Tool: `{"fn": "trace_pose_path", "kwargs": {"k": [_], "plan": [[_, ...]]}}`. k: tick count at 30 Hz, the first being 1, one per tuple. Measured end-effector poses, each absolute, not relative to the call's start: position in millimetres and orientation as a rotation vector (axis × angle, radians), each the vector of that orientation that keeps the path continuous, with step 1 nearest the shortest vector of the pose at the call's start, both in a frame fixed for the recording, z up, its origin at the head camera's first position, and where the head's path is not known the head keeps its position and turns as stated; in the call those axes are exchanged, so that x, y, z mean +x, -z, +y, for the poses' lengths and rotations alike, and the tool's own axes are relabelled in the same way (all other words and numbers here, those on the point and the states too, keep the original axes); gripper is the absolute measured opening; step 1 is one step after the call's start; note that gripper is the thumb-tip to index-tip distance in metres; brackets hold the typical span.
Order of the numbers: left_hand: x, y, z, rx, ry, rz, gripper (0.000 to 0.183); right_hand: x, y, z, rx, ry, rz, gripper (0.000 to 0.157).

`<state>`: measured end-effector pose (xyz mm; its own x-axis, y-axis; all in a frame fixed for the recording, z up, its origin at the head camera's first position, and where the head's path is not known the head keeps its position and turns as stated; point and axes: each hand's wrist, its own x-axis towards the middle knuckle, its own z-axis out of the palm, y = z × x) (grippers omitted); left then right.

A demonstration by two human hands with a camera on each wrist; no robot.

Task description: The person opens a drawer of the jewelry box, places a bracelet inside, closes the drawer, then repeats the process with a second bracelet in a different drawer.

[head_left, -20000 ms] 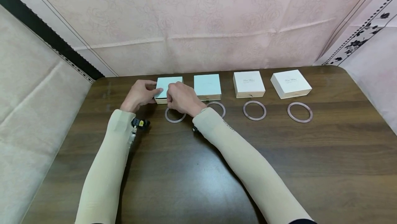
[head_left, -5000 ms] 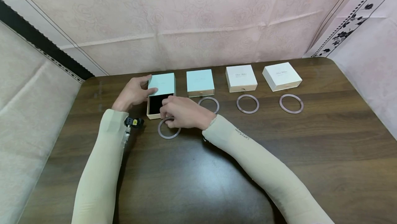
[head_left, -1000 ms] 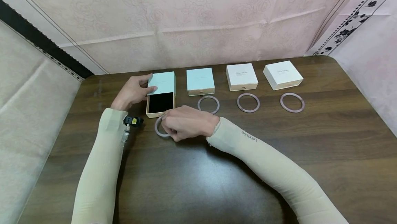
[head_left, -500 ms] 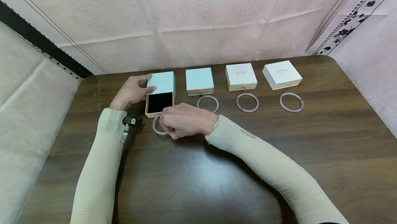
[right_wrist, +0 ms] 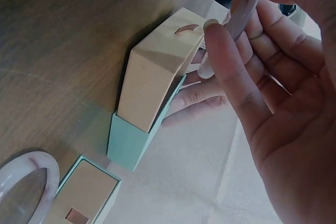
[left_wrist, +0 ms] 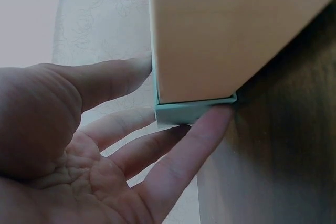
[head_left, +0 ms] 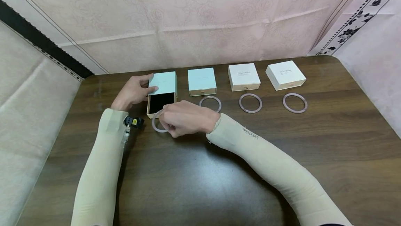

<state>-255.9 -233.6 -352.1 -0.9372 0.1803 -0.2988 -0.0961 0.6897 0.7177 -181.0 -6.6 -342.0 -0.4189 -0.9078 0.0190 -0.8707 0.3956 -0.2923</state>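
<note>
Pinching a lilac bangle (right_wrist: 242, 15), the right hand (head_left: 187, 117) hovers over the wood-grain bench (head_left: 200, 174). The left hand (head_left: 132, 91) grips a turquoise drawer box (head_left: 164, 82). Rose-patterned pink cloth (head_left: 200, 21) hangs behind.

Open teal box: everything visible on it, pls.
The open teal box is a cardboard-looking slide box: a pale teal sleeve round a cream drawer with black lining and a small pull tab in front. It sits on the wooden table, leftmost of four boxes, drawer out toward the person. No contents show; the right hand hides a near corner. The left hand grips the sleeve. Whether the pale bangle touches the drawer is unclear.
</note>
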Motion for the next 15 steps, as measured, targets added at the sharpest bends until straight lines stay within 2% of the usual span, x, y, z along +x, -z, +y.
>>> {"fn": "trace_pose_path", "kwargs": {"k": [15], "plan": [[-254.9, 351.6, -233.1, 0.049, -1.117, 2.555, 0.068, -188.2, 341.8, -9.9, -1.582, 0.375, 2.554, 0.015]]}}
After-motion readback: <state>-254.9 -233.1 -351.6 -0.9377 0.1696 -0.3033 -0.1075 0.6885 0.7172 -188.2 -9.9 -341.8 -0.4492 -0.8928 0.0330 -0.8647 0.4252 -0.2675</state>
